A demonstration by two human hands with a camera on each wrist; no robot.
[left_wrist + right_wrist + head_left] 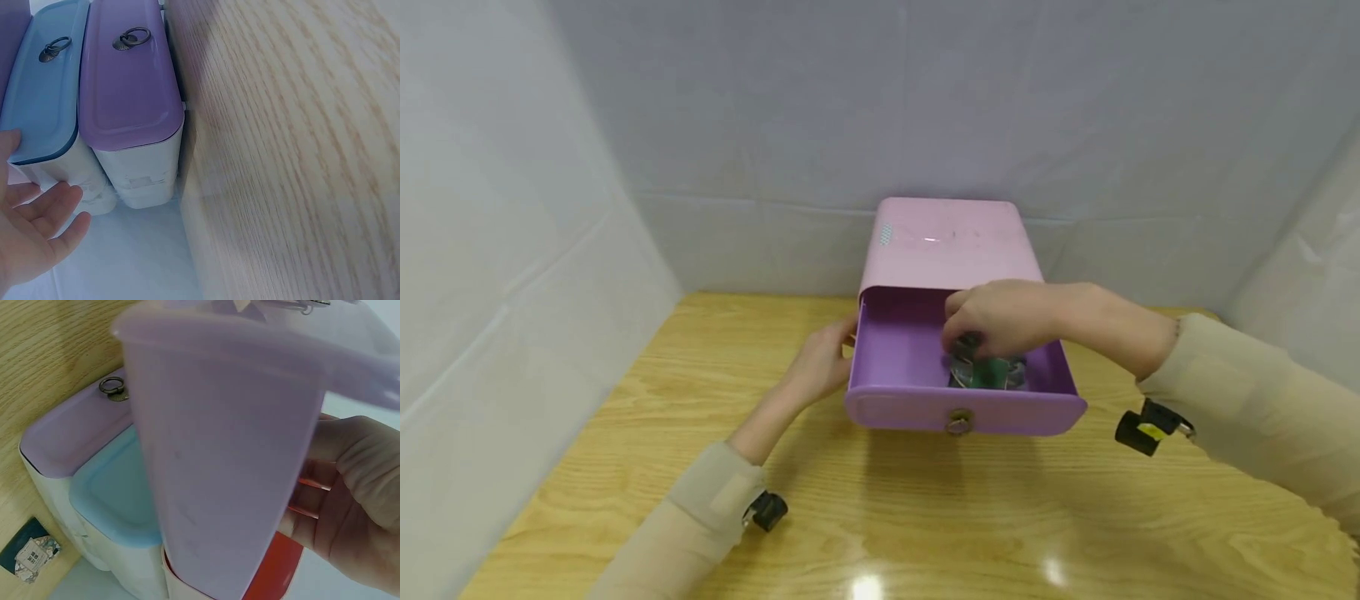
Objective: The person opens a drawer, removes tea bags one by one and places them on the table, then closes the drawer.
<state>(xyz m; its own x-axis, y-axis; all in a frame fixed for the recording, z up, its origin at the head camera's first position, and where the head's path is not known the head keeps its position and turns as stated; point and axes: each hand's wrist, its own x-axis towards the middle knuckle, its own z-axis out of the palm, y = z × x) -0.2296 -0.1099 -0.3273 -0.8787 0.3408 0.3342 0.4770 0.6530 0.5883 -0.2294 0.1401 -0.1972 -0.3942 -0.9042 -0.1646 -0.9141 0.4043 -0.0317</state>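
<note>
1. the step in hand looks to be handling the packet (992,375) inside the top drawer (904,412), which stands well out of the cabinet (951,237).
2. that packet, green with a patterned part, sits down in the drawer close to its front wall, slightly right of the middle.
3. the next move, as i judge it, calls for either an upward lift past the rim or a gentle release inside; both need the knuckles clear of the side wall.
4. right hand (1003,317): it reaches in over the right side, fingers curled downward, and seems to pinch the packet's far end. the right wrist view hides the fingertips behind the drawer wall, so i cannot tell how firm the hold is.
5. left hand (822,360): fingers loosely spread, wrapped around nothing, with the thumb by the edge of the blue drawer (50,94). whether the fingertips press on the cabinet's side, i cannot tell.
6. a second packet (30,551) lies on the table (625,433) beside the cabinet, with neither hand on it.
</note>
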